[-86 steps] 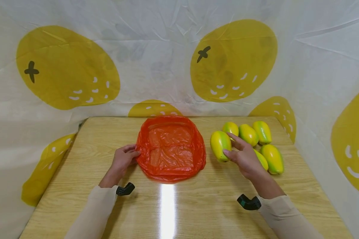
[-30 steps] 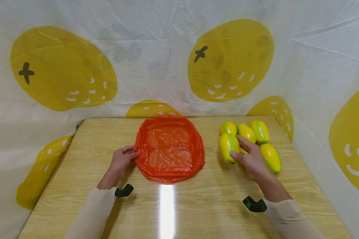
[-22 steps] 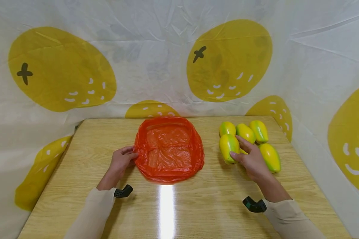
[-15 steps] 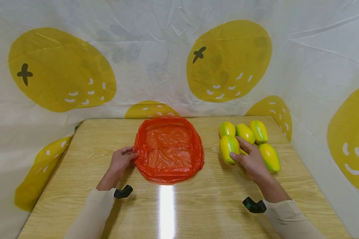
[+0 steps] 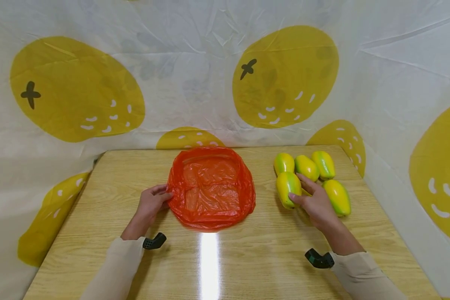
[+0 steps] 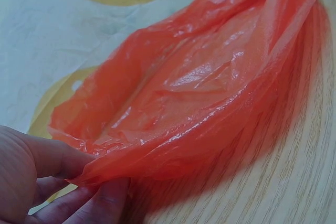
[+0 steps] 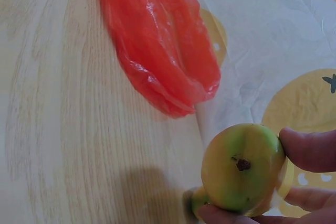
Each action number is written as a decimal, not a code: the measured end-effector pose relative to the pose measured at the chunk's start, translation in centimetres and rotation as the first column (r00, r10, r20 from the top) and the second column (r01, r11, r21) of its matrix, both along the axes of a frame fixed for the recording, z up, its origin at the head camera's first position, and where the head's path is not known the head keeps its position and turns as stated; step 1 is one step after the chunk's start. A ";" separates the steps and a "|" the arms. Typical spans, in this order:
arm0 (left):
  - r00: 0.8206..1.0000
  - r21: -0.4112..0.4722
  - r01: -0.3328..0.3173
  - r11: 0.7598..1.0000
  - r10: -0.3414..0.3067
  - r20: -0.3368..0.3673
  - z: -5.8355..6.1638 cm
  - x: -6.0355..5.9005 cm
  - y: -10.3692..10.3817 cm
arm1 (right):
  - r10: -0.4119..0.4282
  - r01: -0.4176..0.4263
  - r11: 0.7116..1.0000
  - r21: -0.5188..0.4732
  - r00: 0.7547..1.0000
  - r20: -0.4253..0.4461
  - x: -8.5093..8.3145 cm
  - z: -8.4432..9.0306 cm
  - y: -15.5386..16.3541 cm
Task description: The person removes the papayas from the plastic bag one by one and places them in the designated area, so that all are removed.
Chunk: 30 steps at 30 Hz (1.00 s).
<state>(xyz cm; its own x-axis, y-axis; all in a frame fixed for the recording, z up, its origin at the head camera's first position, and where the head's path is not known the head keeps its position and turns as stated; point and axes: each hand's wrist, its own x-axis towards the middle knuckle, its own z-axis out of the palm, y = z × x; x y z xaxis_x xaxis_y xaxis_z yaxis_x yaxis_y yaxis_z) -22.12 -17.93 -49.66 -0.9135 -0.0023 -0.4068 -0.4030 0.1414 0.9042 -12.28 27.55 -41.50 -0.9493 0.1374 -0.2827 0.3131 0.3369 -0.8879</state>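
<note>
Our left hand [image 5: 150, 204] pinches the bag [image 5: 211, 187] rim at 9 o'clock; right hand [image 5: 316, 204] fingers clamp a mango [image 5: 288, 188]. The thin rim could slip and shut the mouth.

1. my right hand [image 5: 316, 205] hides a papaya [image 5: 305, 191] behind it; i see only a sliver.
2. the left wrist view cuts off my left hand [image 6: 31, 182] at the frame's edge.
3. the orange bag [image 6: 199, 93] runs past the top edge there.

No readable text, label, brand or number is showing anywhere in these views. The backdrop cloth [image 5: 195, 83] is carrying only printed yellow fruit shapes with dark cross marks and white dashes, nothing lettered. The black wrist mounts are showing no legible marking either.
</note>
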 end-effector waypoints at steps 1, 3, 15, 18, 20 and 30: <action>1.000 0.002 -0.001 1.000 0.001 0.001 0.0 0.0 0.0 | -0.002 0.002 1.000 0.002 1.000 0.004 0.0 -0.1 0.0; 1.000 0.008 -0.001 1.000 0.001 0.004 -0.1 0.1 0.0 | -0.004 0.004 1.000 0.005 1.000 0.010 -0.1 -0.2 0.0; 1.000 0.011 0.010 1.000 -0.010 0.014 0.1 0.2 -0.1 | 0.018 -0.018 1.000 0.010 1.000 0.017 -0.2 -1.0 0.1; 1.000 0.011 0.012 1.000 -0.012 0.016 0.2 0.1 -0.1 | 0.020 -0.020 1.000 0.011 1.000 0.016 -0.3 -1.1 0.1; 1.000 0.015 0.009 1.000 -0.010 0.019 0.2 0.0 -0.1 | 0.021 -0.021 1.000 0.012 1.000 0.013 -0.3 -1.1 0.1; 1.000 0.012 0.006 1.000 -0.007 0.014 0.0 0.1 -0.2 | 0.029 -0.031 0.998 0.063 0.999 0.028 -0.4 -1.4 0.0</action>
